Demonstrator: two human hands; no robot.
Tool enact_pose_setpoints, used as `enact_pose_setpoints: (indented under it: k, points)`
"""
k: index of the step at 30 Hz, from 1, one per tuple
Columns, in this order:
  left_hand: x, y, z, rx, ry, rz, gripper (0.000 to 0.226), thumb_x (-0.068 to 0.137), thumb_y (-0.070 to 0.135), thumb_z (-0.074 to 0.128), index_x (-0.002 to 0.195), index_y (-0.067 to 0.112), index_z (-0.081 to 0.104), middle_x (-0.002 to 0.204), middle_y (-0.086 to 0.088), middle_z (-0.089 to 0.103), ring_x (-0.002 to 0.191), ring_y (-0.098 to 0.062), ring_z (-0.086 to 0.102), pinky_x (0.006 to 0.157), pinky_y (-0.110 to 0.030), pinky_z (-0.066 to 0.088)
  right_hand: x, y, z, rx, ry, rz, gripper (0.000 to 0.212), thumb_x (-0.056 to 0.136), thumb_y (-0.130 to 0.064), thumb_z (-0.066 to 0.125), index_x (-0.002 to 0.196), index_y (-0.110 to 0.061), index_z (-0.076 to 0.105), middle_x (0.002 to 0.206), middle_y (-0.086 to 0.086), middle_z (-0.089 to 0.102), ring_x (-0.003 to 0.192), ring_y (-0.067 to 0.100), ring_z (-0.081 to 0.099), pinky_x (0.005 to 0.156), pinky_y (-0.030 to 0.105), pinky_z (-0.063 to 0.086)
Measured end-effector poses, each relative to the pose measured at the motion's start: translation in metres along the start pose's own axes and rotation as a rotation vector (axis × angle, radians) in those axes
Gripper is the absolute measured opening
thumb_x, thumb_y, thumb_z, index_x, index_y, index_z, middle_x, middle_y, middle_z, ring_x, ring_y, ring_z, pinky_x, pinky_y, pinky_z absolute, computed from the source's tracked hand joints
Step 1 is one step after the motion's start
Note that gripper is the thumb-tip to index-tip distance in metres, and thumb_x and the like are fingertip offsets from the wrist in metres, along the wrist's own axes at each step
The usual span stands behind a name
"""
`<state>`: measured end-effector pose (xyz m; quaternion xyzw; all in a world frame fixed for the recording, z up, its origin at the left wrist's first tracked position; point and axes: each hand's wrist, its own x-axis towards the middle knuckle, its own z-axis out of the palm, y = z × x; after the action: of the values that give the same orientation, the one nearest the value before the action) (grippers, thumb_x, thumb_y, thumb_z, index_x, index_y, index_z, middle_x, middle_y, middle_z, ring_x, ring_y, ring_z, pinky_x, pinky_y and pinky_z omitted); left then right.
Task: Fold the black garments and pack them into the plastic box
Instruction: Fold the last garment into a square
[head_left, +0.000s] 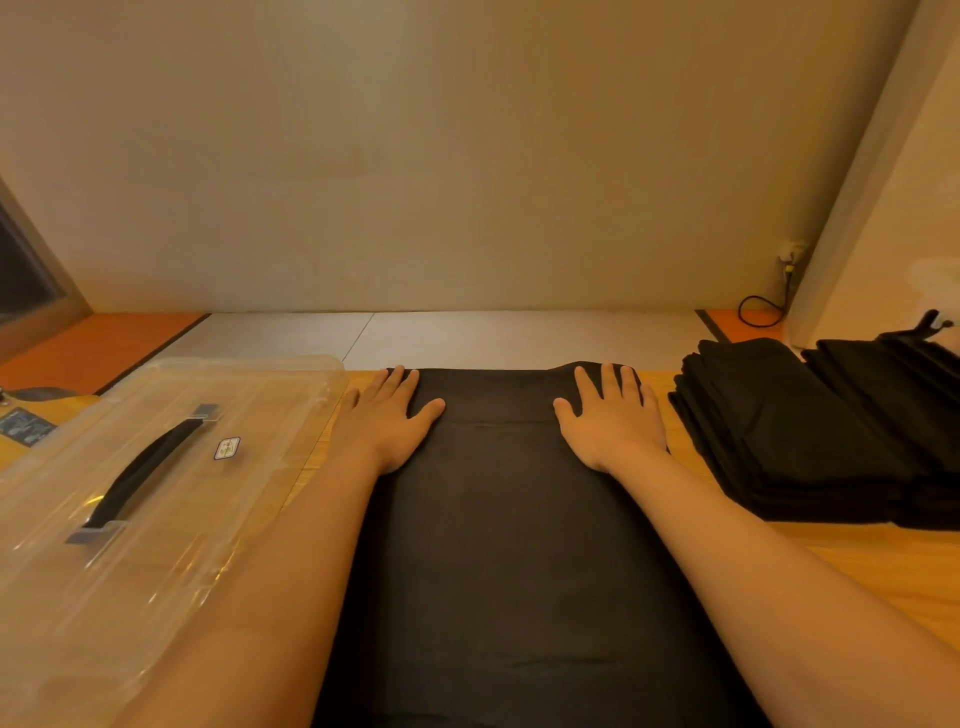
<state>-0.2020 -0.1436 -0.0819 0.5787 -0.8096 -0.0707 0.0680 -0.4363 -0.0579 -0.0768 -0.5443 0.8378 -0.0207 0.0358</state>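
Note:
A black garment (498, 519) lies flat on the wooden table (857, 571), stretching from the near edge to the far edge. My left hand (387, 421) rests flat on its far left corner, fingers straight. My right hand (610, 415) presses flat on its far right corner, fingers spread. The clear plastic box (130, 493) stands at the left with its lid on and a black handle (143, 467) on top. A stack of folded black garments (789, 436) sits at the right.
A second pile of black cloth (904, 395) lies at the far right, against the wall. A black cable (761, 312) hangs from a wall socket at the back right. Beyond the table runs a pale ledge (441, 338).

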Motion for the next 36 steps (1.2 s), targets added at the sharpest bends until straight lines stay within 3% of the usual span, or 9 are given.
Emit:
enact_pose_setpoints:
  k: [8,12,16,24,27,30,32,34,36]
  points:
    - [-0.031,0.01,-0.02,-0.027,0.211,-0.018,0.056,0.104,0.042,0.019,0.154,0.02,0.007,0.162,-0.001,0.001,0.148,-0.017,-0.003,0.12,-0.039,-0.002,-0.006,-0.003,-0.02,0.025,-0.028,-0.023,0.058,0.103,-0.042,0.014,0.154,-0.02,-0.003,0.16,0.009,-0.01,0.147,0.028,-0.013,0.119,0.044,-0.005]
    - [-0.069,0.034,-0.026,-0.148,0.043,0.098,0.056,0.104,0.041,0.023,0.154,0.022,0.006,0.162,0.002,0.004,0.148,-0.013,-0.001,0.119,-0.036,-0.001,-0.054,-0.037,-0.031,0.045,0.019,-0.223,0.055,0.104,-0.037,0.016,0.154,-0.019,0.001,0.161,0.005,-0.009,0.147,0.024,-0.014,0.119,0.044,-0.005]
    - [-0.119,0.041,-0.012,0.001,-0.099,0.214,0.058,0.102,0.046,0.023,0.153,0.027,0.001,0.161,0.006,-0.003,0.147,-0.01,-0.007,0.119,-0.034,-0.003,-0.106,-0.048,-0.019,0.025,-0.081,-0.364,0.055,0.103,-0.043,0.014,0.154,-0.024,0.001,0.161,0.001,-0.009,0.147,0.022,-0.015,0.119,0.044,-0.007]
    - [-0.168,0.006,-0.017,-0.139,0.026,0.171,0.054,0.102,0.042,0.032,0.152,0.024,0.023,0.16,0.004,0.013,0.147,-0.011,0.007,0.12,-0.032,0.006,-0.143,0.021,-0.01,0.051,-0.071,-0.108,0.063,0.101,-0.053,0.015,0.154,-0.023,-0.002,0.161,0.0,-0.005,0.148,0.019,-0.008,0.12,0.043,0.001]
    - [-0.195,0.007,-0.03,-0.198,0.069,0.218,0.056,0.101,0.041,0.035,0.152,0.026,0.017,0.159,0.008,0.01,0.146,-0.006,0.004,0.12,-0.03,0.005,-0.171,0.033,-0.02,0.096,0.031,-0.182,0.061,0.102,-0.049,0.018,0.153,-0.023,-0.002,0.161,-0.001,-0.006,0.147,0.017,-0.009,0.12,0.04,-0.001]
    - [-0.238,0.001,-0.037,-0.161,0.002,0.313,0.063,0.095,0.053,0.034,0.15,0.035,0.009,0.157,0.016,0.007,0.139,0.005,-0.001,0.116,-0.022,0.003,-0.219,0.04,-0.024,0.133,0.085,-0.326,0.06,0.102,-0.046,0.022,0.153,-0.026,-0.003,0.16,-0.007,-0.007,0.146,0.01,-0.011,0.118,0.035,-0.004]
    - [-0.261,-0.008,-0.037,-0.113,-0.037,0.341,0.078,0.082,0.077,0.017,0.148,0.039,0.004,0.154,0.021,0.002,0.138,0.007,-0.004,0.114,-0.02,0.001,-0.25,0.043,-0.025,0.156,0.08,-0.403,0.061,0.102,-0.047,0.024,0.153,-0.027,-0.003,0.16,-0.01,-0.008,0.145,0.006,-0.013,0.119,0.031,-0.004]
    - [-0.276,-0.019,-0.033,-0.091,-0.046,0.308,0.095,0.067,0.09,0.002,0.148,0.04,-0.001,0.151,0.024,-0.006,0.139,0.007,-0.007,0.113,-0.021,0.0,-0.272,0.043,-0.024,0.154,0.047,-0.462,0.066,0.098,-0.055,0.021,0.153,-0.028,-0.003,0.159,-0.012,-0.008,0.145,0.004,-0.012,0.119,0.029,-0.004]
    - [-0.287,-0.029,-0.025,-0.047,-0.05,0.272,0.099,0.065,0.091,0.004,0.149,0.038,-0.004,0.151,0.023,-0.012,0.14,0.004,-0.012,0.113,-0.022,-0.001,-0.286,0.043,-0.019,0.1,0.013,-0.492,0.083,0.082,-0.071,0.007,0.152,-0.029,-0.003,0.157,-0.014,-0.011,0.144,0.004,-0.012,0.117,0.028,-0.004]
